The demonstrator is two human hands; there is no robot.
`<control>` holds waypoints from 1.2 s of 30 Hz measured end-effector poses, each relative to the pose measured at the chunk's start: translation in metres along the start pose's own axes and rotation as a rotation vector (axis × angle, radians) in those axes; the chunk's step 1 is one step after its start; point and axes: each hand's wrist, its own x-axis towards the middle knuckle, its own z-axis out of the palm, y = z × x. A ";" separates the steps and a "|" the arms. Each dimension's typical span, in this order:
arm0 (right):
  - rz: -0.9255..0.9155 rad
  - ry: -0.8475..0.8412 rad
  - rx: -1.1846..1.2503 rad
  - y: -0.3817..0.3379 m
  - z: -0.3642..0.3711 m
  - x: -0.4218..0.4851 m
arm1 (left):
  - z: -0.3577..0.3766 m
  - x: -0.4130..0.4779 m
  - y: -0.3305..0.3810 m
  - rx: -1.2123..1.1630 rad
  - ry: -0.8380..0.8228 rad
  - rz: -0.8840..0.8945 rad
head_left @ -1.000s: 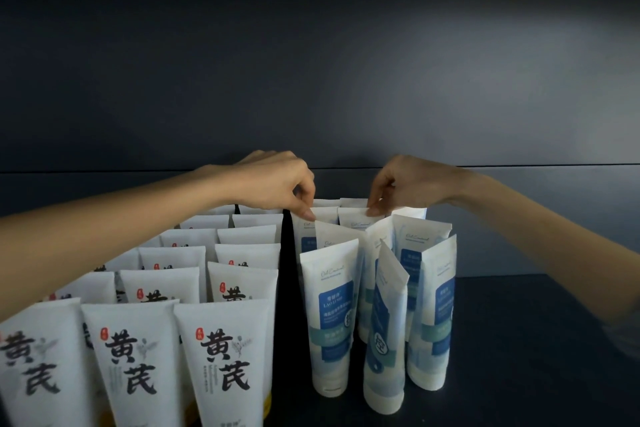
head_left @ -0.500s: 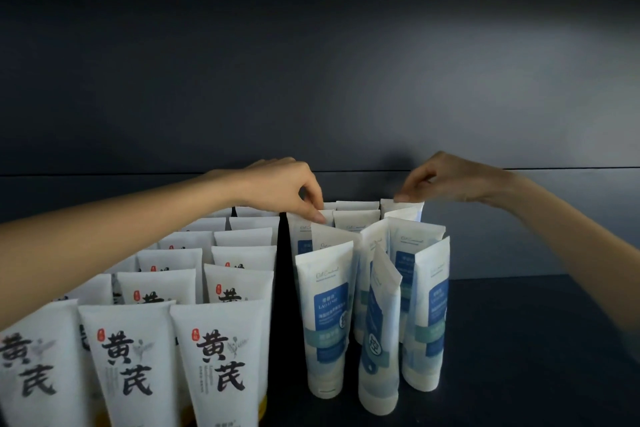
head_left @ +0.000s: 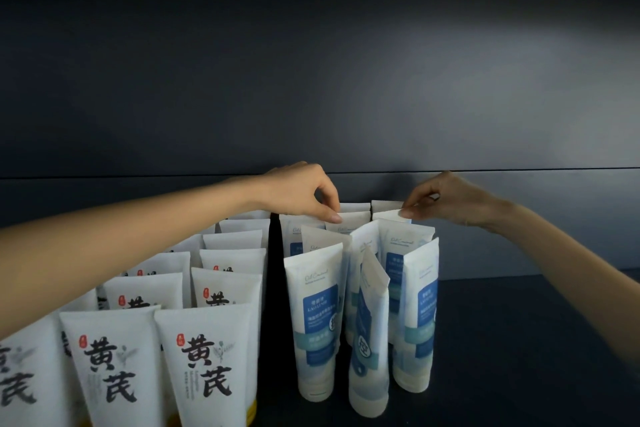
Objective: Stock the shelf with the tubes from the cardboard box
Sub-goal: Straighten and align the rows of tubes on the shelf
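Several white tubes with blue labels (head_left: pixel 317 319) stand cap-down in rows on the dark shelf (head_left: pixel 519 357). My left hand (head_left: pixel 304 192) reaches over them and pinches the top edge of a back-row tube (head_left: pixel 353 217). My right hand (head_left: pixel 446 199) pinches the top corner of another back-row tube (head_left: pixel 389 215) to the right. One front tube (head_left: pixel 369 340) stands turned sideways and tilted. The cardboard box is not in view.
To the left, several white tubes with black characters (head_left: pixel 207 364) stand in rows, separated from the blue ones by a narrow dark gap. The shelf's dark back wall (head_left: pixel 346 80) rises behind. Bare shelf floor lies to the right of the blue tubes.
My right hand has moved rightward from the middle back tubes to the right back tube and now pinches its corner. My left hand has kept its place on its tube.
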 end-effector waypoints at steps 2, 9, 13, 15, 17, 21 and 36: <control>-0.006 0.007 0.014 0.000 -0.001 -0.001 | 0.001 0.002 0.001 -0.002 0.004 -0.005; -0.003 0.033 0.012 0.004 -0.004 -0.004 | 0.003 0.003 0.000 -0.103 0.003 -0.006; 0.005 0.026 0.003 0.004 -0.005 -0.005 | 0.007 0.005 0.002 -0.148 0.036 0.015; 0.016 0.025 0.005 0.004 -0.006 -0.005 | 0.010 0.007 0.001 -0.148 0.057 0.019; 0.025 0.017 0.013 0.004 -0.007 -0.006 | 0.011 0.010 0.000 -0.145 0.072 0.013; 0.027 0.010 0.010 0.005 -0.009 -0.009 | 0.013 0.011 -0.002 -0.149 0.083 0.014; 0.021 0.107 0.096 0.005 -0.009 -0.005 | 0.005 0.008 -0.002 -0.037 0.045 -0.012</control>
